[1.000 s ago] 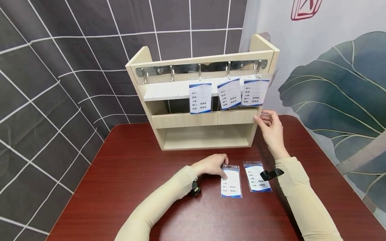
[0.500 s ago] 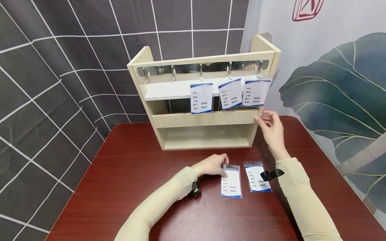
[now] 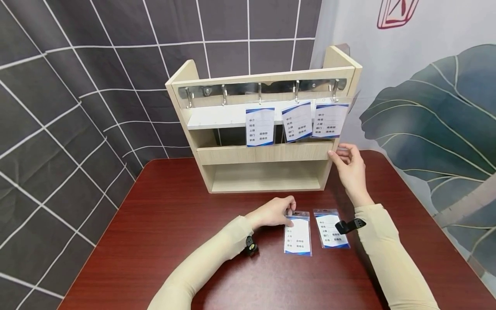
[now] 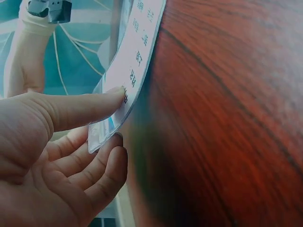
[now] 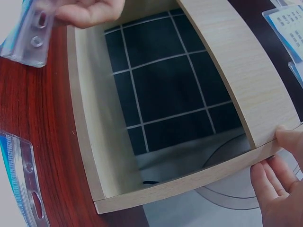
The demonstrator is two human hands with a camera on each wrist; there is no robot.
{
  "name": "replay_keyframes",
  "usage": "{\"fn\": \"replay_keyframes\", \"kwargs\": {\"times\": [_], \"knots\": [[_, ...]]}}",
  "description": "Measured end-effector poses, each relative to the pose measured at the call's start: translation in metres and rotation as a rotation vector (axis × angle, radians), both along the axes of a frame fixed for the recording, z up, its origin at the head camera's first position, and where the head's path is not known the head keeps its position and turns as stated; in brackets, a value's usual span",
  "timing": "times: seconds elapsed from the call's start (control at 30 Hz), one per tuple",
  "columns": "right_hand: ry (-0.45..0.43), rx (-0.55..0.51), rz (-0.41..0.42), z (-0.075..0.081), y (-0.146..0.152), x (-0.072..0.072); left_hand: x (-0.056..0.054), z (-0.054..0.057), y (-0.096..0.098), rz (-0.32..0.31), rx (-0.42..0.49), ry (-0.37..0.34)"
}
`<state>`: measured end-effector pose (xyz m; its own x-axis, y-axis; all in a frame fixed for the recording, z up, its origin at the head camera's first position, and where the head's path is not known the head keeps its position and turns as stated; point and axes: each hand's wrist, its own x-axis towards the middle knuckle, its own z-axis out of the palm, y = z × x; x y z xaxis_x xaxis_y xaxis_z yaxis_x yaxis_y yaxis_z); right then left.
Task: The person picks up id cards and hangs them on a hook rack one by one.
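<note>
My left hand (image 3: 272,212) pinches the top end of a clear plastic badge holder (image 3: 297,239) with a white and blue card inside. In the left wrist view the thumb (image 4: 90,108) lies over the card, fingers curled beneath, and the held end curves up off the table. A wooden shelf unit (image 3: 267,153) stands behind. At its right side panel (image 5: 227,169) my right hand (image 3: 351,170) grips the edge, thumb on the front and fingers behind. To the right of the held badge, a second badge holder (image 3: 328,224) lies flat on the table, partly covered by the right wrist's black camera.
Three badge holders hang from the unit's metal hooks: one at the middle hook (image 3: 260,127), a tilted badge (image 3: 296,122) beside it and a rightmost badge (image 3: 329,121). Two left hooks (image 3: 224,95) carry nothing. The red-brown table (image 3: 162,202) stretches left and forward.
The head view has shifted very slightly. Both hands keep their holds on the badge holder and the shelf unit.
</note>
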<state>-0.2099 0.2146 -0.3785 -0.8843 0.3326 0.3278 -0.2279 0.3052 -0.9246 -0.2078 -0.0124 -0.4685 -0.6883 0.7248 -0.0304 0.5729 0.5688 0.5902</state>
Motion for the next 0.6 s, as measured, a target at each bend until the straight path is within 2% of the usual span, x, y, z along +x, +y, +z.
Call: {"fn": "replay_keyframes", "kwargs": {"times": [0.13,0.37,0.6], "knots": [[0.0,0.009,0.0,0.0,0.0,0.001,0.002,0.007,-0.002,-0.004,0.035,0.023],[0.014,0.02,-0.018,-0.029,0.015,-0.022,0.008,0.023,-0.006,-0.004,0.067,0.053],[0.01,0.019,-0.007,-0.005,0.003,-0.003,0.01,0.028,-0.008,-0.007,0.088,0.058]]}}
